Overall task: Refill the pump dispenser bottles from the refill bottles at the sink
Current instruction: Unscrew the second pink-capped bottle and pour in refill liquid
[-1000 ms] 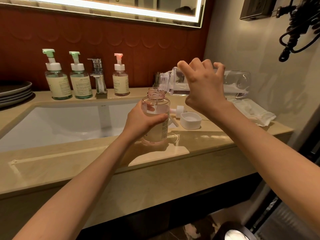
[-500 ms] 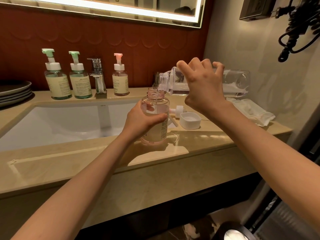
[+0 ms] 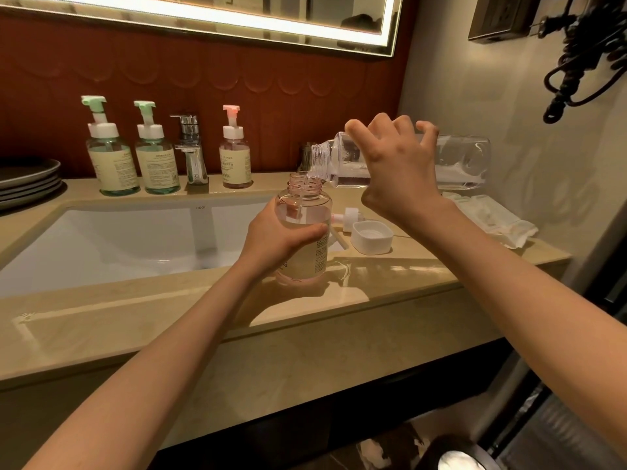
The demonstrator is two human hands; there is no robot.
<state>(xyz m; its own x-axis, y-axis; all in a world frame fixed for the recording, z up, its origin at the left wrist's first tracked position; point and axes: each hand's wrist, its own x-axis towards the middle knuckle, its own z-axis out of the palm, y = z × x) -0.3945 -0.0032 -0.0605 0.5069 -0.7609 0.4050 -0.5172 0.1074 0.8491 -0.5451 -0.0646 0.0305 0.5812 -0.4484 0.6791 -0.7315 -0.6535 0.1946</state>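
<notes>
My left hand (image 3: 276,240) grips an open pink dispenser bottle (image 3: 307,212) that stands on the counter's front ledge, partly filled with clear liquid. My right hand (image 3: 395,171) holds a large clear refill bottle (image 3: 464,164) tipped nearly level, its open mouth just over the pink bottle's neck, with a thin stream of liquid running in. The pink bottle's pump head (image 3: 349,217) lies on the counter behind it, next to a white cap (image 3: 371,237). Two green pump bottles (image 3: 112,157) (image 3: 156,157) and a pink one (image 3: 234,157) stand along the back wall.
A white basin (image 3: 118,239) is set into the beige counter, with a chrome tap (image 3: 191,147) behind it. Dark plates (image 3: 27,183) are stacked at far left. Wrapped white packets (image 3: 488,220) lie at the right. A black coiled cord (image 3: 583,52) hangs on the right wall.
The refill bottle stays tipped over the pink bottle and both hands hold almost still. The liquid level in the pink bottle looks slightly higher.
</notes>
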